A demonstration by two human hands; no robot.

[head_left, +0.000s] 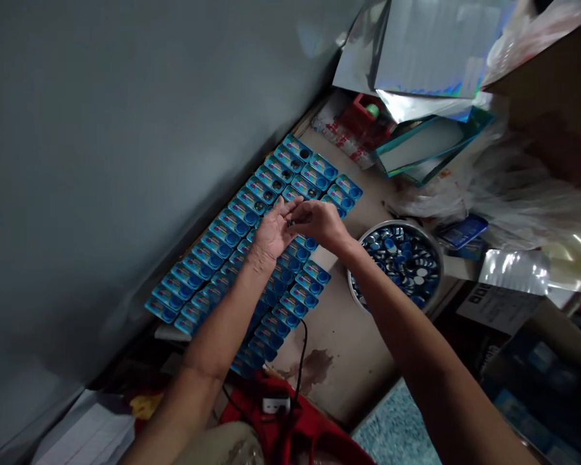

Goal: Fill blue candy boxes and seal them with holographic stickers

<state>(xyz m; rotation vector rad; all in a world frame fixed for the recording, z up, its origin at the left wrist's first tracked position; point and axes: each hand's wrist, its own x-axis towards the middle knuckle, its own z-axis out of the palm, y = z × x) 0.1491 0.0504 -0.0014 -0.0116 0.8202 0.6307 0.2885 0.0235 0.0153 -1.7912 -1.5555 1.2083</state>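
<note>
Mid-frame, the left hand (272, 232) is palm up, fingers loosely spread; the right hand (323, 223) pinches a small dark piece (290, 223) beside it, above blue printed cards (216, 244).

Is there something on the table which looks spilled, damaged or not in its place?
Yes: a dark brownish patch marks the table near the black cable. It breaks the plain surface; whether it is a spill or wear, I cannot tell.
</note>
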